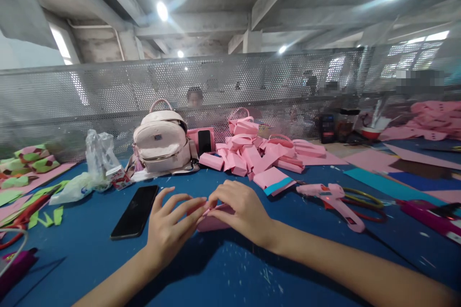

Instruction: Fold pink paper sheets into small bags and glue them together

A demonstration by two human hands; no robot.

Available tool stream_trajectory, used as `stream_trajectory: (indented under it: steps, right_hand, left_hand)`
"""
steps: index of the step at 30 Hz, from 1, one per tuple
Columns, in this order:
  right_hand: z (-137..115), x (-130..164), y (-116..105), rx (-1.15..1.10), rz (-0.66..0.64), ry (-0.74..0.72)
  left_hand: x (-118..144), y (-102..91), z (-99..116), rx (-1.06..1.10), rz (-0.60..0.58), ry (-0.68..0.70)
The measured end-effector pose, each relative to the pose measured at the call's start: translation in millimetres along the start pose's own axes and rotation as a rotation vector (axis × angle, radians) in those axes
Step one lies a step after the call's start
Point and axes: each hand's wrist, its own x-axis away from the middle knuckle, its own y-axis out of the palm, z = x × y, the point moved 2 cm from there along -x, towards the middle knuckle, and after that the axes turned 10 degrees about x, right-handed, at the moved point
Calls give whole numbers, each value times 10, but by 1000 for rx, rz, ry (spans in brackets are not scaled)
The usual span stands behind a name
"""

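Your 2 hands meet over a pink paper piece (212,220) on the blue surface (223,268): left hand (171,227) and right hand (241,211) both pinch it with their fingertips. Beside lies a black phone (135,211). Farther off, a closed backpack (162,143), contents hidden, and a pile of pink paper baskets (259,151).

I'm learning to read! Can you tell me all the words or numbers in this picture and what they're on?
No words or numbers can be read here.
Small carton by the plastic bag: has print, too small and blurred.
Black device near the mesh screen: red marks, too blurred.
Phone beside the left hand: dark screen, no text.
Pink piece under the right hand: plain.
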Motion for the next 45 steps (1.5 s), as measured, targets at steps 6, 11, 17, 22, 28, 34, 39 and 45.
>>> stream_trajectory:
  steps: [6,11,17,22,28,34,39,45]
  right_hand:
    - [-39,-7,-20,40,43,-93]
    - [31,-34,-34,55,89,-69]
    - [128,-50,-33,119,74,-156]
    - [-14,-20,-40,251,88,-230]
    - [49,-22,-31,126,83,-218]
    - [207,-28,14,-90,-19,-203]
    - [166,2,47,-209,-53,-166]
    - [78,0,46,-313,-69,-92]
  left_hand:
    - [-12,-6,-4,-2,4,-8]
    - [-19,-13,-45,64,23,-21]
    - [-38,-23,-56,159,81,-114]
    - [-40,-26,17,195,75,-130]
    - [38,37,-146,593,-13,-385]
    - [139,172,-309,953,-158,-683]
    - [136,195,-293,993,-148,-627]
    - [142,201,-269,1050,-126,-615]
